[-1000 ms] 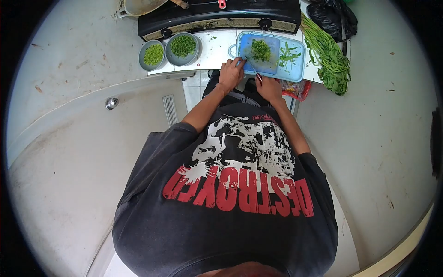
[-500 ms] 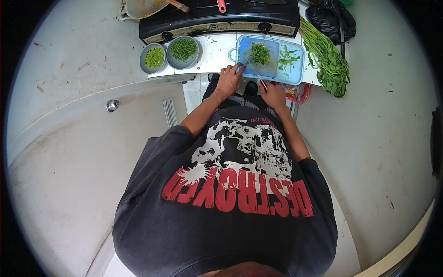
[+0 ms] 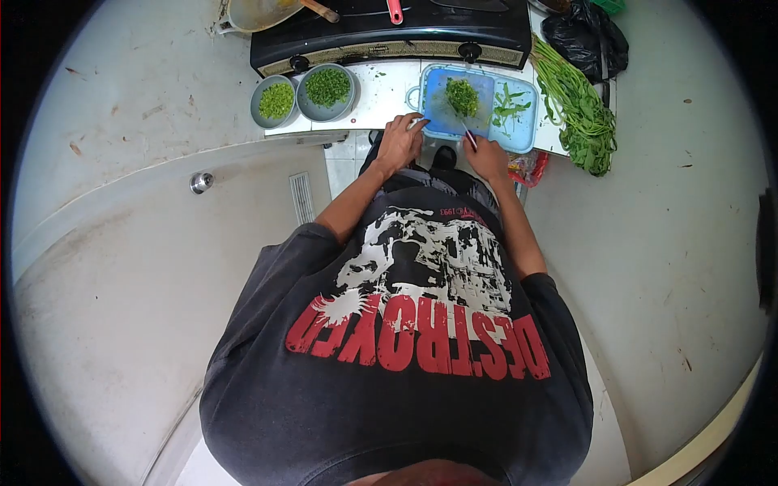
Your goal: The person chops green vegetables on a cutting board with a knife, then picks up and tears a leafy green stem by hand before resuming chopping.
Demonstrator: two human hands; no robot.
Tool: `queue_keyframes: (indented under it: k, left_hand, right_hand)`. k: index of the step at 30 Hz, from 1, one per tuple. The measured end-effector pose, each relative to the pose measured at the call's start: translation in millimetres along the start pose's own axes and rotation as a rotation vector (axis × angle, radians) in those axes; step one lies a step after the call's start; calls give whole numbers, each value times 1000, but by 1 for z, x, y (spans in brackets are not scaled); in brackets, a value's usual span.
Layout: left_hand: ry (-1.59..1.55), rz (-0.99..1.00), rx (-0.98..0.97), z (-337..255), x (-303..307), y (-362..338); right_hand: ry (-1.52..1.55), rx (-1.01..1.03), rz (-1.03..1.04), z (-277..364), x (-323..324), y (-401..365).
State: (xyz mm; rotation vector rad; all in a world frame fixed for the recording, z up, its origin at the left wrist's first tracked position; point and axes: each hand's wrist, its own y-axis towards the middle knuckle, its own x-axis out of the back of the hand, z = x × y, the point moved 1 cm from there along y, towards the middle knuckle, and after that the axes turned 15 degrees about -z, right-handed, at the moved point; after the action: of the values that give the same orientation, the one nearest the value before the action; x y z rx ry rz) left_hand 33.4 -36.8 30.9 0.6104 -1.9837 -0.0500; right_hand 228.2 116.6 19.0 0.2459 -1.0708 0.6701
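Note:
My right hand [image 3: 488, 159] is closed around the dark red handle of a knife [image 3: 470, 139]. The knife's blade points up and left over a blue cutting board [image 3: 480, 121], by a small heap of chopped greens [image 3: 462, 97]. That board lies in the left part of a light blue tray [image 3: 525, 144]. Loose cut leaves [image 3: 509, 104] lie in the tray's right part. My left hand [image 3: 399, 142] is closed at the near left corner of the tray, its fingertips on the edge; the thumb is partly hidden.
Two grey bowls of chopped greens, a smaller one [image 3: 275, 121] and a larger one [image 3: 350, 104], stand at the left. A black stove [image 3: 381, 50] runs behind. Right of the tray are long leafy greens [image 3: 585, 121] and a black plastic bag [image 3: 585, 39].
My right hand has moved slightly up and right, and the knife blade has swung to the near side of the chopped heap, which looks more gathered. My left hand stays at the tray's corner.

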Motion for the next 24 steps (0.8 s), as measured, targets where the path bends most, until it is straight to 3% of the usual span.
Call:
queue_keyframes:
  k: [5,8,11,15,19,24]
  left_hand:
    - [-163,39,62,-16,10,33]
    - [-267,277,35,-36,21,58]
    - [-147,446,-53,-29,11,72]
    - [-130,349,-50,-5,2,85]
    - [-37,383,126,-1,-3,106]
    - [-184,211,-92,-22,-34,122]
  right_hand:
    - [-18,-1,-15,12,43,4]
    - [-39,91,-93,11,56,1]
    - [-55,130,-133,6,63,0]
    - [-50,124,-178,-1,76,-6]
    - [-13,14,-182,-16,77,-18]
    - [89,-179,-285,-45,75,-41]
